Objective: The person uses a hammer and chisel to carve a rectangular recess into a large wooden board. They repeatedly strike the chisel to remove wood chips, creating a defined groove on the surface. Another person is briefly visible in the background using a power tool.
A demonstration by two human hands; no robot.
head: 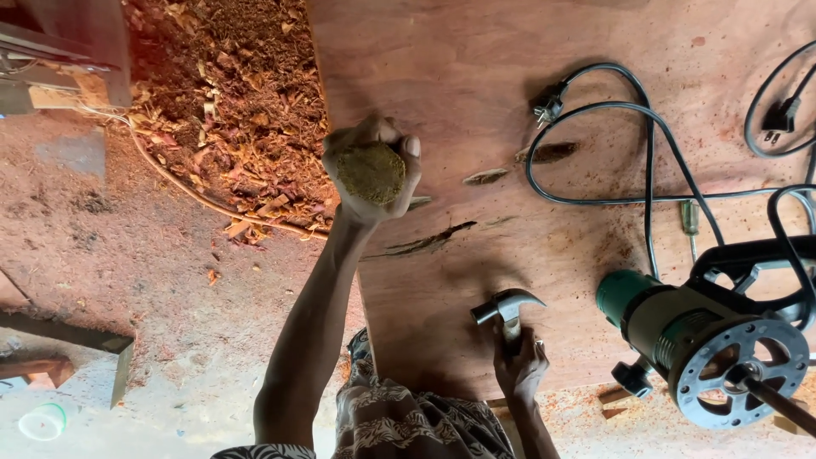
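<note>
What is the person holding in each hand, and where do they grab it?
The left hand cups a clump of sawdust in its palm. The right hand grips a claw hammer by its handle, just below the metal head.

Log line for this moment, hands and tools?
left hand: cupping sawdust clump | right hand: gripping claw hammer | router: lying on plywood sheet

sawdust clump (371, 172): greenish-brown, cupped, raised | claw hammer (508, 306): steel head, held upright
</note>
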